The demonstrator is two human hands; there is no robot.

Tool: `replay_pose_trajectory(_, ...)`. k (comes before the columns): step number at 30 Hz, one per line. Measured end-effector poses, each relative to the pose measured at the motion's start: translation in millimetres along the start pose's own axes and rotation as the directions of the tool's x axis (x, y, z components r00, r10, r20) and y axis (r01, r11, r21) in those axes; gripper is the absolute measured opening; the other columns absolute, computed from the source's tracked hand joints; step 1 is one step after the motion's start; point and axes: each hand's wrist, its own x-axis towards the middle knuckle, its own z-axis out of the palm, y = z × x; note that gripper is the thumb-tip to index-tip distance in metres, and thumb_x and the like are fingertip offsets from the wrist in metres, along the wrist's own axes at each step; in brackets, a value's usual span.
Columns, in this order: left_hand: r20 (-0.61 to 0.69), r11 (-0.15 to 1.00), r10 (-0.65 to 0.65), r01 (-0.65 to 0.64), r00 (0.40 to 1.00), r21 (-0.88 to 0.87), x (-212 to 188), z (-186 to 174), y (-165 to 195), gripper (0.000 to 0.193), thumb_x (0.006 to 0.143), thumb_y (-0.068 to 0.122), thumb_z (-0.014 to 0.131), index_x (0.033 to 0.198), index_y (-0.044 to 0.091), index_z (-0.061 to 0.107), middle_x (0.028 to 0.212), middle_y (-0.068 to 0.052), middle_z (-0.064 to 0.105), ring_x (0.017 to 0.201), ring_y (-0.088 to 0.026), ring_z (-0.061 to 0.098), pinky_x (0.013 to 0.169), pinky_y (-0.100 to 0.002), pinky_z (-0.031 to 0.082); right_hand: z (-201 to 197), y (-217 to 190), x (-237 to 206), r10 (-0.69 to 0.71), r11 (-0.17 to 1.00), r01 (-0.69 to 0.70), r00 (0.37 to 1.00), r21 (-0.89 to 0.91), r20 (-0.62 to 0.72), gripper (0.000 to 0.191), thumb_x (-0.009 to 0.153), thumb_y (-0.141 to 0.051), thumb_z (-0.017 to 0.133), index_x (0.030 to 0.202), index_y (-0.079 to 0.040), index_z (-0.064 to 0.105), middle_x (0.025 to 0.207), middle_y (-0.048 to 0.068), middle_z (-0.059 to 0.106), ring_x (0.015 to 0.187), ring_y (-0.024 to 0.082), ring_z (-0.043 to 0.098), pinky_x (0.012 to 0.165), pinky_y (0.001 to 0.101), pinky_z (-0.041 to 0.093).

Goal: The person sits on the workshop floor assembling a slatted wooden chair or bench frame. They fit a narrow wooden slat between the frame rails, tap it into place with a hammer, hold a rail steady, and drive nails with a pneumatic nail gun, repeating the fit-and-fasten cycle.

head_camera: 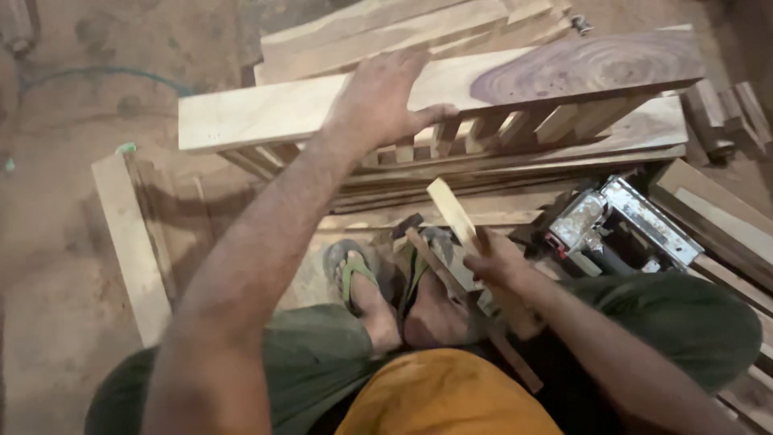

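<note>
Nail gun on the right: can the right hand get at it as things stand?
Probably not right away: the right hand grips a short wooden slat. The nail gun lies uncovered just beside it, so the path looks free.

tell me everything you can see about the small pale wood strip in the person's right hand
The small pale wood strip is a thin, flat, light-coloured slat with a squarely cut top end. The right hand grips its lower end, so it tilts up and to the left, above the sandalled feet. A darker stick lies beside it. Its lower end is hidden in the hand.

Stacked planks (419, 28) cropped at top.
</note>
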Motion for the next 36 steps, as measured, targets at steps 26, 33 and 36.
replay_pose_trajectory(26, -0.091, 0.996, -0.089, 0.086, 0.992, -0.035, -7, 17, 5, 0.069, 0.095, 0.056, 0.066, 0.139, 0.004, 0.060, 0.132, -0.019, 0.065, 0.123, -0.038, 0.059, 0.105, -0.052, 0.044, 46, -82, -39, -0.265, 0.741, 0.391, 0.917, 0.545, -0.297, 0.029, 0.100, -0.024, 0.064, 0.120, -0.003, 0.059, 0.092, 0.005, 0.068, 0.076, 0.013, 0.063, 0.063, 0.0308, 0.053)
replay_pose_trajectory(33, -0.093, 0.993, -0.111, 0.108, 0.989, -0.043, -6, 13, 10, 0.068, 0.093, 0.056, 0.069, 0.136, 0.004, 0.061, 0.133, -0.020, 0.065, 0.124, -0.038, 0.058, 0.106, -0.051, 0.044, 39, -91, -42, -0.393, 0.638, 0.416, 0.900, 0.648, -0.191, 0.025, 0.104, -0.019, 0.066, 0.117, 0.002, 0.063, 0.092, 0.006, 0.067, 0.077, 0.012, 0.061, 0.065, 0.0290, 0.053)
replay_pose_trajectory(36, -0.075, 0.993, -0.112, 0.108, 0.991, -0.045, -7, 14, 8, 0.071, 0.093, 0.057, 0.069, 0.137, 0.003, 0.060, 0.134, -0.021, 0.063, 0.124, -0.039, 0.058, 0.105, -0.051, 0.042, 14, -92, -50, -0.086, 0.668, 0.052, 0.996, 0.742, 0.007, 0.025, 0.095, -0.021, 0.063, 0.115, -0.006, 0.064, 0.080, 0.005, 0.062, 0.060, 0.017, 0.058, 0.049, 0.0332, 0.050)
